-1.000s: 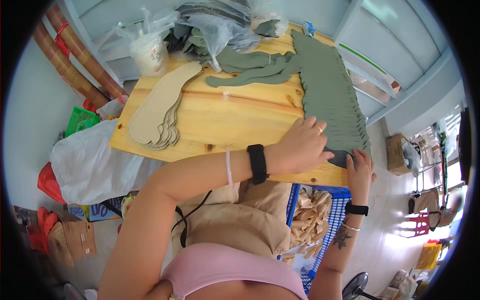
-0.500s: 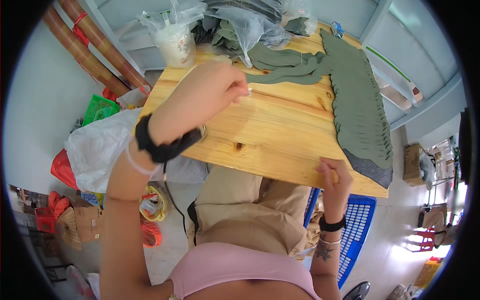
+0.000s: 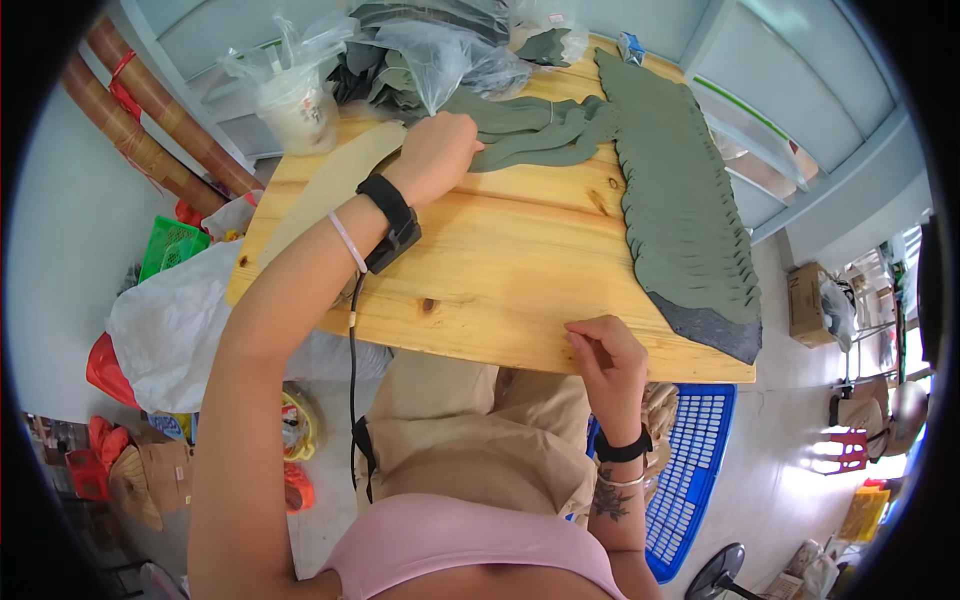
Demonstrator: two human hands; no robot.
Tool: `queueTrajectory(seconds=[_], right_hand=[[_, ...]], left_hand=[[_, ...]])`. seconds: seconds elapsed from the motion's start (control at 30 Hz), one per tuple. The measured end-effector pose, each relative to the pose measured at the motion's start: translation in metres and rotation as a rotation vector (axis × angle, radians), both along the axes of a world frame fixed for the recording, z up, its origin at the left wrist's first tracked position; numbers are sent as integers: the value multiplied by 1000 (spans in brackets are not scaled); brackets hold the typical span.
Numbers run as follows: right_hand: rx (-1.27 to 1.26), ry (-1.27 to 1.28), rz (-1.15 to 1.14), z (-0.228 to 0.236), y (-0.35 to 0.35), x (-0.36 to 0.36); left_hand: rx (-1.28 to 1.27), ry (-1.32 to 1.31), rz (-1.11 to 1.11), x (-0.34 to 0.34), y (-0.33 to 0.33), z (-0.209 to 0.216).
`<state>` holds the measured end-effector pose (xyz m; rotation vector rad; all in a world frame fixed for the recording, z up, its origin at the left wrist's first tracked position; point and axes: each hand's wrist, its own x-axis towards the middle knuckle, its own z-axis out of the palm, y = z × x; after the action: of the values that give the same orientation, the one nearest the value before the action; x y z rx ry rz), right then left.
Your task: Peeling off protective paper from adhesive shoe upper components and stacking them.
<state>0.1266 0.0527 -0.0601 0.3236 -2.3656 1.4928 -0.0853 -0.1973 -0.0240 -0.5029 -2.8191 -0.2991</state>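
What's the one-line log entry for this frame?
left hand: reaching onto green cutouts | right hand: resting on wooden table near edge, empty | overlapped green row: along right side

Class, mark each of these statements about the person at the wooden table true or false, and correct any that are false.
1. The left hand rests on the green fabric pieces at the far side of the wooden table. True.
2. The right hand holds a pair of scissors. False: it holds nothing visible and rests at the table's near edge.
3. A long overlapping row of green cut pieces lies along the table's right side. True.
4. A red crate sits under the table's right end. False: the crate there is blue.
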Motion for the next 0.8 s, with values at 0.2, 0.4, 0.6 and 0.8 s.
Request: queueTrajectory(seconds=[0.2, 0.4, 0.6, 0.8], right_hand=[[57, 24, 3, 2, -1, 0], [69, 60, 13, 2, -3, -2], [-320, -250, 89, 22, 8, 3], [-227, -259, -47, 98, 56, -31]], left_hand=[[255, 209, -140, -1, 7, 3], [540, -252, -227, 26, 28, 19], [619, -520, -348, 94, 40, 61], [587, -274, -510, 141, 9, 64]])
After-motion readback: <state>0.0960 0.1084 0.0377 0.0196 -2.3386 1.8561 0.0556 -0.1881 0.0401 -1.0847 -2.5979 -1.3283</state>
